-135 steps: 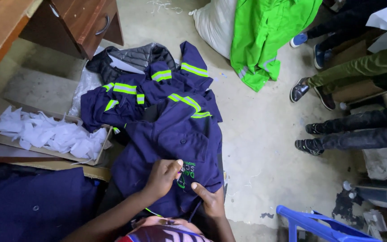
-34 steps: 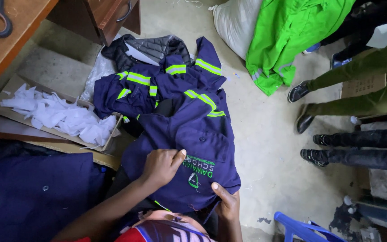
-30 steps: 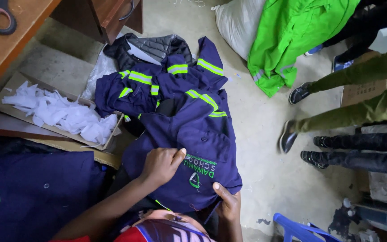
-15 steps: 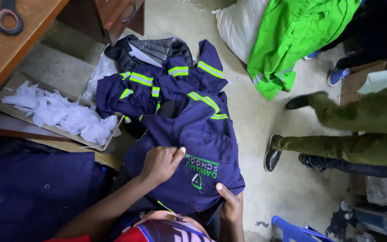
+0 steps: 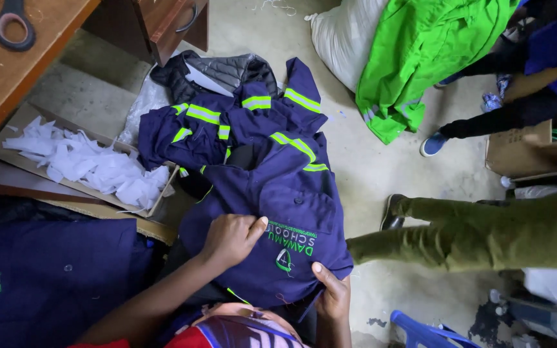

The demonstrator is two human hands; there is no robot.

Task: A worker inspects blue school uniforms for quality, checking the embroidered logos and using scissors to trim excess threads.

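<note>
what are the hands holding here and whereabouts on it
Both hold the navy work shirt. The left hand pinches the fabric beside the green embroidered emblem; the right hand grips the lower edge near it.

The left hand (image 5: pixel 230 240) sits just left of frame centre, low, knuckles up, fingers curled under in a loose fist, thumb stretched toward three o'clock and pressed flat. Its bare forearm runs back toward seven o'clock, leaving the frame at the bottom edge. The right hand (image 5: pixel 331 293) lies at about five o'clock from the left one, fingers bent and gripping, thumb tip pointing to eleven o'clock; its wrist drops straight toward six o'clock
</note>
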